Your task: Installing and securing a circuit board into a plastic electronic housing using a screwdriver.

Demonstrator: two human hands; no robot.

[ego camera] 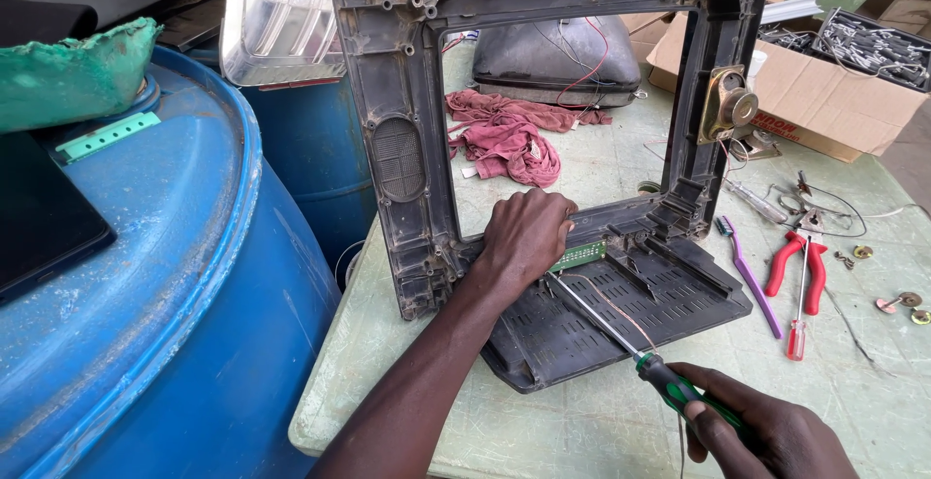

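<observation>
Head view. A black plastic television front frame stands upright on the pale green table, its base tray lying flat toward the person. The left hand rests on the frame's lower rail, fingers curled over the edge and pressed together; the grip appears to steady the frame so that it does not tip or slide under the tool. The right hand is closed around the green-and-black handle of a long screwdriver. Its shaft runs up and to the left across the slotted tray, and the tip lies at or just beside a small green circuit board at the foot of the frame, next to the left hand. Whether the tip is seated in a screw cannot be told.

The frame is dusty and worn, with screw bosses along its top rail, an oval grille on its left upright and a small round speaker fixed to its right upright. The screen opening is empty; through it show a red rag and a grey picture tube lying further back on the table.

To the right of the frame, within reach of the right hand, lie a purple toothbrush, red-handled pliers and a small red-handled screwdriver, with a few loose washers near them. A cardboard box sits beyond. Blue drums stand to the left of the table.
</observation>
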